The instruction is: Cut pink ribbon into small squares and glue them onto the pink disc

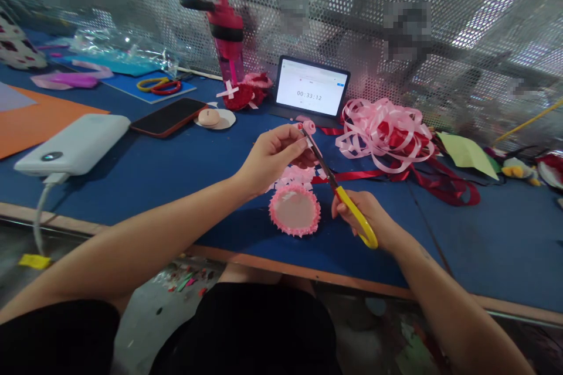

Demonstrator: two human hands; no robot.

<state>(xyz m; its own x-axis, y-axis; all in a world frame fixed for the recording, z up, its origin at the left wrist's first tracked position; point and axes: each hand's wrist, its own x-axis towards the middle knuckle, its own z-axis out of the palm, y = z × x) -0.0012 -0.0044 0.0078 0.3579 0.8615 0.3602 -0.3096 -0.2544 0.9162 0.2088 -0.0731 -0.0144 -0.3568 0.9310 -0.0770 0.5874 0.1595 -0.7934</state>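
Observation:
My left hand (273, 157) is closed in a pinch on a small rolled pink ribbon piece (308, 126), held above the blue table. My right hand (365, 217) grips yellow-handled scissors (341, 193), whose blades reach up to the ribbon piece at my left fingertips. Below the hands lies a round pink frilled disc (294, 210) near the table's front edge, with small pink ribbon bits (294, 176) just behind it.
A heap of pink and red ribbon (387, 135) lies at right. A tablet (312, 88) showing a timer stands at the back by a red bottle (229, 35). A phone (169, 117), a white power bank (74, 143) and orange paper (30, 120) lie at left.

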